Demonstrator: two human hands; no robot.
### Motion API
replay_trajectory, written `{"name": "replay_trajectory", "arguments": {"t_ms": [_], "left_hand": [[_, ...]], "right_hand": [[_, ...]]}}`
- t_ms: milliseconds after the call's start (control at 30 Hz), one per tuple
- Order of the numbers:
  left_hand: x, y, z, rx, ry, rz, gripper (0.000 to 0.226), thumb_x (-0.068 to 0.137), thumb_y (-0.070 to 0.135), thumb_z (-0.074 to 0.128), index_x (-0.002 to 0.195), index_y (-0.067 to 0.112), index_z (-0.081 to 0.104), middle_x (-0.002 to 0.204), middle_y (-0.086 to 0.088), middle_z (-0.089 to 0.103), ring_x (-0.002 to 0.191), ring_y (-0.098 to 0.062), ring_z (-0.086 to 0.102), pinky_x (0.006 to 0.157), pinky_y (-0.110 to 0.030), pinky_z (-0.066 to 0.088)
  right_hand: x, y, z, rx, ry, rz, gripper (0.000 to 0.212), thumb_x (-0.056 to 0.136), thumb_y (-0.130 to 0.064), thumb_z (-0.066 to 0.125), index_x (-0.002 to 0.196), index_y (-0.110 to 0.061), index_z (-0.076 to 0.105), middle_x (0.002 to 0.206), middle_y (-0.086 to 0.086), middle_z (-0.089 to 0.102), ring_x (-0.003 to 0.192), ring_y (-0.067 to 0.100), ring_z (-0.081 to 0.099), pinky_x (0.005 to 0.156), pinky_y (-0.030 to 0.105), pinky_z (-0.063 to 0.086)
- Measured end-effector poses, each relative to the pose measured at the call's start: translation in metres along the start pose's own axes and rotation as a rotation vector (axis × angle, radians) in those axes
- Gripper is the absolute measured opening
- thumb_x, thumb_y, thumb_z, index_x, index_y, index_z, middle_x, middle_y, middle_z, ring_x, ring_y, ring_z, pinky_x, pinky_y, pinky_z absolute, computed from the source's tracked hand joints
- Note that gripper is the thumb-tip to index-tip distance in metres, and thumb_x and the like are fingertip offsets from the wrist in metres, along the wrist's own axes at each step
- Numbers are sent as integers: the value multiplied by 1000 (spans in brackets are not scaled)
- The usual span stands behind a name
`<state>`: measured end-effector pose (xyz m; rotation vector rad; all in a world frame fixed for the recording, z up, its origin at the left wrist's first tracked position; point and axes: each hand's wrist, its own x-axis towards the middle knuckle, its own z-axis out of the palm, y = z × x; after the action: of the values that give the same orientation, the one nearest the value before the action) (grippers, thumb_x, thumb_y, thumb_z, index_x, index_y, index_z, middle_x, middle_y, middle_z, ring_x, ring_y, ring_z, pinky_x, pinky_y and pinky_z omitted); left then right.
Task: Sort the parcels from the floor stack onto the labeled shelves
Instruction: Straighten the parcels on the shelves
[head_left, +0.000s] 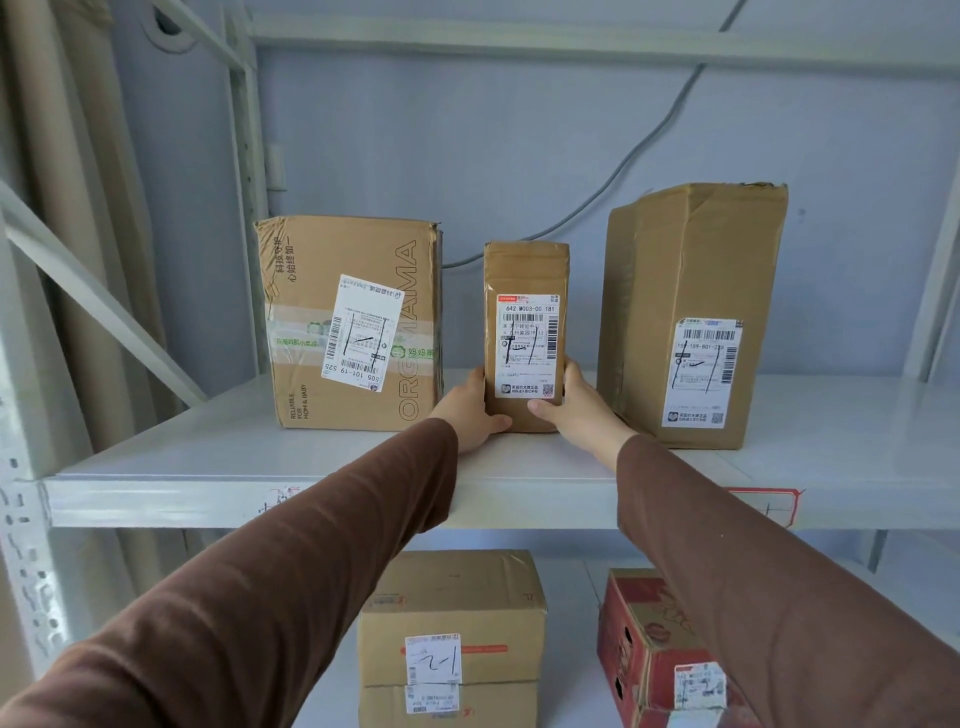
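Parcel (525, 338) stands upright at frame centre on the shelf (249, 457), long axis vertical, its base clamped between left hand (475, 410) and right hand (576, 408), equally near.

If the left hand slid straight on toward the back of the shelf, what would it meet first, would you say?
Probably nothing before the pale blue back wall. The left hand grips the small brown cardboard parcel, and the gap beside the large brown cardboard box looks free, though depth is unclear.
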<state>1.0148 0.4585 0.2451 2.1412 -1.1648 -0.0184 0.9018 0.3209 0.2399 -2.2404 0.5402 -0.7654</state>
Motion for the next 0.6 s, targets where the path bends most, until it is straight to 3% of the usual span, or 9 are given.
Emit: {"name": "replay_trajectory", "arguments": {"t_ms": [167,267,433,533,600], "left_hand": [[-11,2,0,-8,10,14,80,92,30,70,155,16,22,151,-8,48,132,-28,52,107,-35,42],[-23,3,-1,36,33,11,101,91,40,70,160,13,1,155,-14,42,134,-31,49,107,-36,41],[-54,12,2,56,199,167,111,89,43,72,159,15,-10,169,-6,-4,156,-22,3,123,-36,14],[-63,25,9,40,283,328,110,87,40,74,161,22,-6,169,0,-4,155,-17,-7,126,-42,8],[-66,38,15,20,270,361,109,88,41,73,161,22,-5,169,2,-4,155,-15,-3,126,-36,6]], "right_hand": [[-14,-1,-6,-8,19,13,88,98,-26,67,163,-22,7,161,2,40,146,24,40,112,34,33],[-34,-4,-14,-31,41,9,93,98,-34,67,163,-26,2,166,7,29,150,26,33,117,39,30],[-75,-10,-30,-76,185,-109,84,97,-40,66,162,-32,12,167,-1,26,151,21,32,119,41,32],[-100,-9,-42,-84,285,-197,72,99,-37,63,159,-32,24,164,-6,32,148,15,33,118,37,32],[-112,-7,-52,-109,373,-260,65,100,-36,62,156,-30,31,159,-5,38,145,13,33,115,31,31]]}}
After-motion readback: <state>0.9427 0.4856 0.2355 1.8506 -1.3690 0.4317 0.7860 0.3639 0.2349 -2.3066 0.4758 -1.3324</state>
